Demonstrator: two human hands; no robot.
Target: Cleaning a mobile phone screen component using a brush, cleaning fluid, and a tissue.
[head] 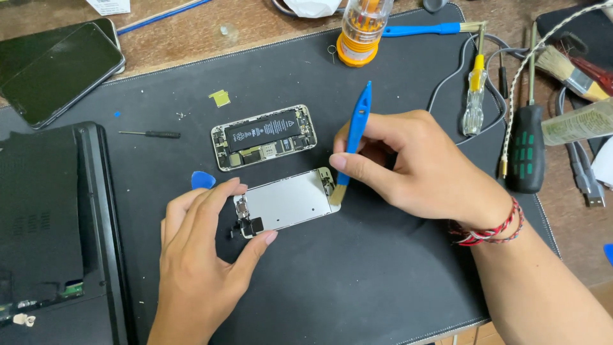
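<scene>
Nearest: left hand [204, 255], thumb and forefinger spread around the left end of the screen panel [287, 202], steadying it without a full grip. The panel lies face down on the black work mat [357, 281], its silver metal backing plate upward, a small dark component cluster at the left end.

Right hand [408, 163], red corded bracelet at the wrist, fingers pinched shut on a blue-handled brush [355, 131]; its pale bristles touch the panel's right corner.

Just beyond the panel: phone body [264, 137], opened, a black battery filling most of the metal frame, circuit parts along its edges (slightly angled, apart from the panel).

Between the left hand and the phone body: blue triangular pick [203, 180]. Further left: small black screwdriver [152, 134] and the edge of a closed dark laptop [57, 217].

Right of the mat: green-and-black screwdriver [526, 150], a clear-handled yellow screwdriver [475, 96], a braided cable [549, 51].

Far edge of the table [191, 35]: orange-based clear bit holder [361, 29], a second blue brush [434, 29], and at far left two dark phones [54, 67] stacked.
</scene>
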